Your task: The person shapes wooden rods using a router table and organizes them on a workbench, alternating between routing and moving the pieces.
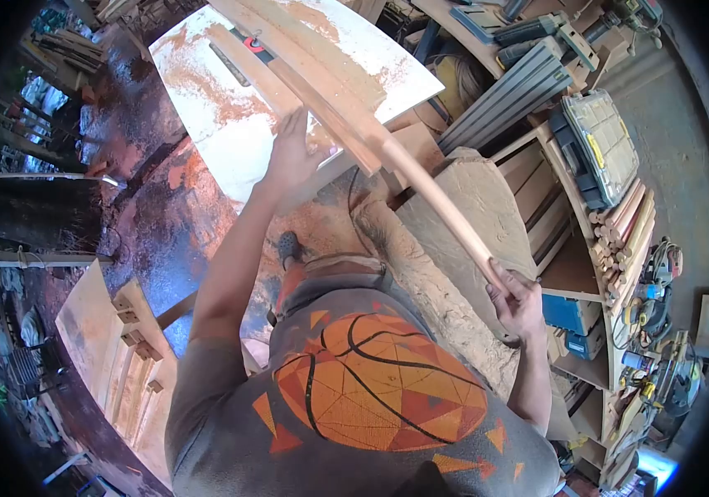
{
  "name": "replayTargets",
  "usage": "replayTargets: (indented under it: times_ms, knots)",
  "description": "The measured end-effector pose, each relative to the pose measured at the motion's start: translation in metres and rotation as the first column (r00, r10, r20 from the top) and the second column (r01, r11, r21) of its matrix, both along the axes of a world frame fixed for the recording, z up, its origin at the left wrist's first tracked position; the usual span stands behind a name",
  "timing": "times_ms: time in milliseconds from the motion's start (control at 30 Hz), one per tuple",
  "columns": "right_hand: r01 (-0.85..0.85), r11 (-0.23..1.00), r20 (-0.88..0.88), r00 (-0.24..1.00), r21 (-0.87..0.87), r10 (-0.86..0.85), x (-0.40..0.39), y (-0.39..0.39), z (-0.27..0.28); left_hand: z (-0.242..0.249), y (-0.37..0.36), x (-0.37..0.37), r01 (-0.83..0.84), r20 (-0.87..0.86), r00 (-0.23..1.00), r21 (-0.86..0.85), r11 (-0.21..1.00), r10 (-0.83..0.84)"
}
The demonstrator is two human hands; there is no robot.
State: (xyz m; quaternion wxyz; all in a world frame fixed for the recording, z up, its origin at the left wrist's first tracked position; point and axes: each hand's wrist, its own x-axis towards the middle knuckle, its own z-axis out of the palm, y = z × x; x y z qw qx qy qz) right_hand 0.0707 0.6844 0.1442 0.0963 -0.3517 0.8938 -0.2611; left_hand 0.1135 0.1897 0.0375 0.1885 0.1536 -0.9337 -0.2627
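My right hand (518, 302) is wrapped round the near end of a long wooden rod (446, 207). The rod slants away to the upper left and meets the wooden boards (321, 62) lying across a white tabletop (197, 91). My left hand (292, 161) is at the tabletop's near edge, its fingers stretched out and the thumb apart. Its fingertips overlap the end of a narrower board (259, 74). Between the boards shows a small red and black part (253, 43). Sawdust covers much of the white surface.
At the right, a shelf unit carries a clear-lidded organizer case (603, 141), a stack of round rods (622, 236) and power tools (657, 290). A dusty tree stump (479, 199) stands below the rod. Wooden pieces (127, 356) lie at the left.
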Motion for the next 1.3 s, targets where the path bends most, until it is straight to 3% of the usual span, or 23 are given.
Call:
replayTargets:
  times_ms: [33,100,200,400,633,1000,1300]
  knots:
    - [-0.001,1.0,-0.012,1.0,0.001,0.001,-0.003,-0.003,0.005,-0.014,-0.008,-0.013,-0.001,-0.012,1.0,0.001,1.0,0.001]
    - [-0.084,0.995,-0.087,0.992,0.05,0.088,-0.003,-0.005,0.014,-0.032,-0.017,-0.028,-0.006,0.159,0.987,-0.03,1.0,0.01]
    - [-0.084,0.991,-0.053,0.995,0.108,0.09,-0.005,-0.012,0.021,-0.044,-0.029,-0.048,0.0,0.281,0.96,-0.012,1.0,0.004]
    - [-0.081,0.987,-0.039,0.995,0.14,0.087,-0.009,-0.023,0.03,-0.048,-0.028,-0.058,-0.049,0.371,0.927,-0.005,0.999,0.047]
    - [-0.132,0.975,-0.055,0.988,0.177,0.144,-0.009,-0.038,0.055,-0.042,-0.028,-0.06,-0.038,0.376,0.926,0.069,0.997,0.009]
    - [-0.132,0.969,-0.132,0.978,0.209,0.162,-0.016,-0.095,0.047,-0.029,-0.075,-0.083,-0.03,0.56,0.827,-0.044,0.999,0.05]
    - [-0.131,0.95,-0.177,0.966,0.284,0.187,-0.028,-0.156,0.063,-0.027,-0.125,-0.091,-0.026,0.512,0.859,-0.005,1.0,0.025]
